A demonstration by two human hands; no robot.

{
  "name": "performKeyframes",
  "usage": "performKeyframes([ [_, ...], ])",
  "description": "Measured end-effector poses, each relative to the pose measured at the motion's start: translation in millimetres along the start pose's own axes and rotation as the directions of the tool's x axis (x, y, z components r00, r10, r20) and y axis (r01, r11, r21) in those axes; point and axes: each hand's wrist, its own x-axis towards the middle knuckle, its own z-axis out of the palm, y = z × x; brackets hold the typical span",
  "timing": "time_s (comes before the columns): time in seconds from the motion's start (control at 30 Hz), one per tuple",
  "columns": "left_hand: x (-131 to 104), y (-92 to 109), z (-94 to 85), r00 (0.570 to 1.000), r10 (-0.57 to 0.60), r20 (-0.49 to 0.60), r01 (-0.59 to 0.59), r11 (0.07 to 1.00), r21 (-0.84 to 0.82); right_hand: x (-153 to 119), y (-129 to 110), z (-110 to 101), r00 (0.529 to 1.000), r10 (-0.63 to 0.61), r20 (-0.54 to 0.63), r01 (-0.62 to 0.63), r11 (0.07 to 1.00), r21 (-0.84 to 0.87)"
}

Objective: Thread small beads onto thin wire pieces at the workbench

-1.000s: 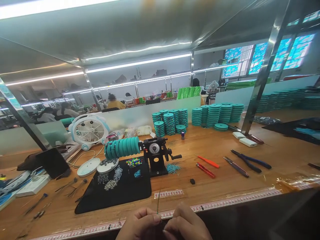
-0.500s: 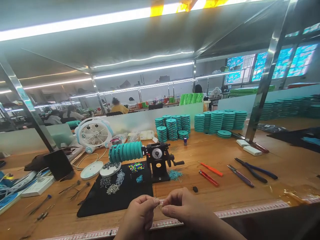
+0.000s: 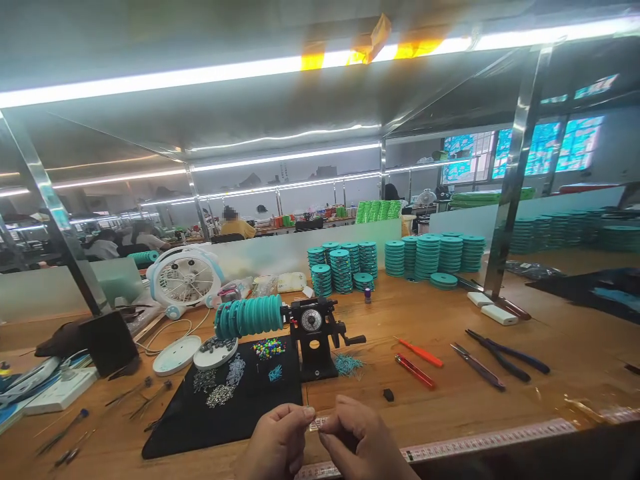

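At the table's front edge, my left hand (image 3: pixel 280 437) is closed, its thumb and forefinger pinched together. Just beside it my right hand (image 3: pixel 357 437) pinches too, fingertips almost meeting the left ones. Whatever lies between the fingers is too small to make out. Beyond them stands a black hand-crank winder (image 3: pixel 315 333) with a dial, bearing a row of teal spools (image 3: pixel 250 317). On the black mat (image 3: pixel 175 430), left of my hands, lie silver small parts (image 3: pixel 220 396), grey pieces (image 3: pixel 236 370), coloured beads (image 3: pixel 269 348) and short blue pieces (image 3: pixel 275 373).
Right of the winder lie a red screwdriver (image 3: pixel 420 352), a red-handled tool (image 3: pixel 415 371), a pointed tool (image 3: pixel 477 365) and pliers (image 3: pixel 507 355). Stacked teal spools (image 3: pixel 427 257) stand at the back. A white fan (image 3: pixel 186 280) is at left. Metal posts (image 3: pixel 515 173) rise from the table.
The view has tilted slightly upward, so the table items sit lower in the picture. Both hands remain pinched close together near the table edge.
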Motion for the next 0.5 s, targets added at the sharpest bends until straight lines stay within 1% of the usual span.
performKeyframes([
  [0.07,-0.3,1.0,-0.6,1.0,0.013,-0.002,-0.013,1.0,0.01,-0.2,1.0,-2.2,0.999,0.02,0.04,-0.021,1.0,0.009],
  [0.13,-1.6,2.7,-0.4,1.0,0.016,-0.016,-0.016,1.0,0.023,1.0,4.2,-7.4,0.986,0.121,0.111,-0.131,0.987,0.091],
  [0.17,-2.3,3.8,-0.1,1.0,0.019,-0.025,-0.018,0.999,0.028,2.3,6.6,-11.0,0.97,0.186,0.155,-0.209,0.966,0.15],
  [0.23,-3.6,6.0,0.7,0.999,0.028,-0.032,-0.027,0.999,0.041,7.1,11.3,-19.8,0.923,0.31,0.226,-0.364,0.894,0.261],
  [0.3,-3.9,8.3,1.9,0.999,0.044,-0.031,-0.041,0.997,0.071,14.5,12.6,-29.7,0.879,0.388,0.277,-0.467,0.818,0.336],
  [0.33,-3.9,9.5,2.6,0.998,0.058,-0.032,-0.055,0.994,0.094,18.8,11.1,-34.5,0.865,0.406,0.295,-0.493,0.795,0.352],
  [0.4,-3.7,11.8,4.0,0.995,0.092,-0.033,-0.086,0.985,0.15,27.3,4.2,-43.2,0.85,0.415,0.326,-0.515,0.784,0.345],
  [0.5,-4.3,15.2,5.5,0.994,0.105,-0.017,-0.098,0.965,0.243,37.8,-7.9,-51.7,0.85,0.385,0.36,-0.491,0.826,0.276],
])
